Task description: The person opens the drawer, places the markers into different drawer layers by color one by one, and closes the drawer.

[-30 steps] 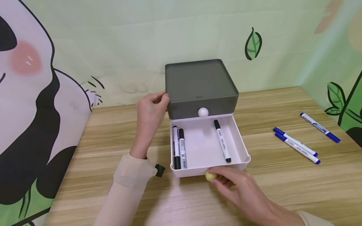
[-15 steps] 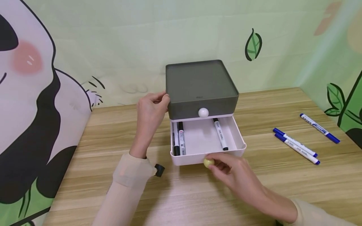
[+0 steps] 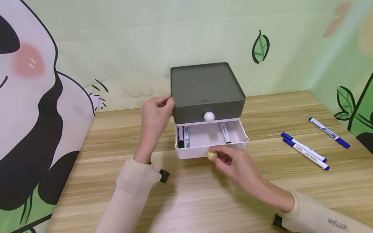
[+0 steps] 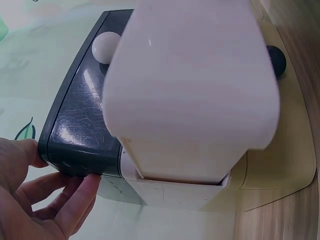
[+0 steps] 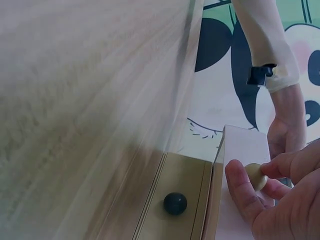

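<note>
A small desktop drawer box (image 3: 207, 84) has a dark grey top tier with a white knob (image 3: 209, 116). My left hand (image 3: 154, 113) holds its front left corner, thumb near the top edge and fingers against the side in the left wrist view. Below, a white drawer (image 3: 190, 153) stands partly pulled out. Its yellowish round knob (image 5: 256, 177) is pinched between the thumb and fingers of my right hand (image 3: 240, 166). Inside lie black-capped markers: one marker (image 3: 224, 132) toward the right, others (image 3: 186, 137) along the left wall. Their far ends are hidden under the top tier.
Several blue-capped markers (image 3: 306, 151) lie on the wooden table (image 3: 116, 129) to the right, one marker (image 3: 329, 132) apart from the rest. A tan bottom tier with a dark knob (image 5: 175, 203) shows in the wrist views. A printed cloth wall (image 3: 131, 48) stands behind.
My right hand has pushed the white drawer inward by its knob, so less of the drawer and its markers shows. The left hand has stayed at the box's corner.
</note>
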Motion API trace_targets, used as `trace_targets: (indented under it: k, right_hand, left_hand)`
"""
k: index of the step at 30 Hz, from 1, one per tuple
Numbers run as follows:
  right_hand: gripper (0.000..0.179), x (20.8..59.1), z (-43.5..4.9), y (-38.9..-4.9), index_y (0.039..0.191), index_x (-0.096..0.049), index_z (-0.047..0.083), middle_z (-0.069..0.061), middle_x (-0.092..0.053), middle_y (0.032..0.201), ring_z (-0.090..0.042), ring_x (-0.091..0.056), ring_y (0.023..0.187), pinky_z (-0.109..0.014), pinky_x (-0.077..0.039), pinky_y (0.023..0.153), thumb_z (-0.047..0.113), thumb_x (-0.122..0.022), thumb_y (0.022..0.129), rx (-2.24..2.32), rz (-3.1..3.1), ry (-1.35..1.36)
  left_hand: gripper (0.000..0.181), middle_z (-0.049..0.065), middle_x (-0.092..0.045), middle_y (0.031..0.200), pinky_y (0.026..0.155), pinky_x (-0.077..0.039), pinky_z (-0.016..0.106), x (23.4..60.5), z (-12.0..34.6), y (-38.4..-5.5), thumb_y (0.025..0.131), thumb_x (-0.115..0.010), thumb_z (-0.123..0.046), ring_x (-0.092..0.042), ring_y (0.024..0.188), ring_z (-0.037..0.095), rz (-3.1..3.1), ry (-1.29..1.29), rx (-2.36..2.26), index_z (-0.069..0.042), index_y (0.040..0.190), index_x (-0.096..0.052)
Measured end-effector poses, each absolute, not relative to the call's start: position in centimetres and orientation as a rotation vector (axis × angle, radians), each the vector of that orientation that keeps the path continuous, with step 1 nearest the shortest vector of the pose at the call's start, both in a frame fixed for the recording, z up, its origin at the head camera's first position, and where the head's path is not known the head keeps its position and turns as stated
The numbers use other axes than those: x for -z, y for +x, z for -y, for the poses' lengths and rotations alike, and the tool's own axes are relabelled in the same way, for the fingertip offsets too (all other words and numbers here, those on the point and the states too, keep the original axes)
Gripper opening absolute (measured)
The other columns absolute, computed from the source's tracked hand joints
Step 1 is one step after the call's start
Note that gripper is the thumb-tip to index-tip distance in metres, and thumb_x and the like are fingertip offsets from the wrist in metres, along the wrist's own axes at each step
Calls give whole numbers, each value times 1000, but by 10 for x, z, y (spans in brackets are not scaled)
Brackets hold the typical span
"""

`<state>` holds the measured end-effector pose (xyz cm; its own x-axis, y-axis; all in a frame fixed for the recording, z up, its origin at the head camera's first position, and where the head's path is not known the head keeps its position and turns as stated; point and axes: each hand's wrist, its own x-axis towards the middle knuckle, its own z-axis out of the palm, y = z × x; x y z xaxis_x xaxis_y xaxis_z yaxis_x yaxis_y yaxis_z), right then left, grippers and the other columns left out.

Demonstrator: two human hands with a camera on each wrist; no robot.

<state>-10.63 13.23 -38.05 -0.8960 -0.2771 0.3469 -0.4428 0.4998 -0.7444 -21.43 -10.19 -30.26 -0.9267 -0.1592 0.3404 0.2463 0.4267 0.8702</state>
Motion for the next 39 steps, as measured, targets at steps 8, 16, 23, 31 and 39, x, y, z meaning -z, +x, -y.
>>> trace_targets:
  k: [8,16,23,31,39]
  right_hand:
    - [20,381,-131,-126,114,-75,1,-6,-73,90,-10,-63,73,-24,-57,64,2,-73,94,-1354,2518,665]
    - [21,382,-131,-149,114,-75,-1,-7,-74,89,-13,-64,72,-25,-57,64,-1,-74,93,-1283,2482,680]
    - [20,385,-131,-162,113,-76,0,-6,-73,88,-13,-64,72,-25,-56,64,1,-74,93,-1268,2463,682]
    - [19,385,-131,-174,112,-76,1,-4,-72,86,-13,-61,70,-23,-52,62,2,-73,94,-1254,2467,663]
    - [17,384,-130,-179,112,-76,4,-2,-72,86,-13,-61,71,-23,-50,62,7,-73,95,-1241,2487,635]
  left_hand:
    - [32,12,-73,104,65,-60,25,303,102,-215,94,-63,-18,-74,74,18,2312,-85,1532,-3,118,-78]
    - [32,11,-72,104,65,-60,26,303,103,-215,94,-63,-19,-74,74,18,2316,-87,1534,-3,117,-78]
    - [31,10,-73,103,66,-60,27,303,103,-215,94,-63,-18,-74,72,18,2310,-85,1528,-4,116,-79]
    - [31,10,-73,103,66,-60,27,303,103,-215,94,-63,-19,-74,72,19,2318,-83,1519,-4,117,-79]
    - [31,10,-73,101,64,-59,27,303,103,-215,94,-63,-19,-74,71,18,2318,-93,1503,-4,116,-79]
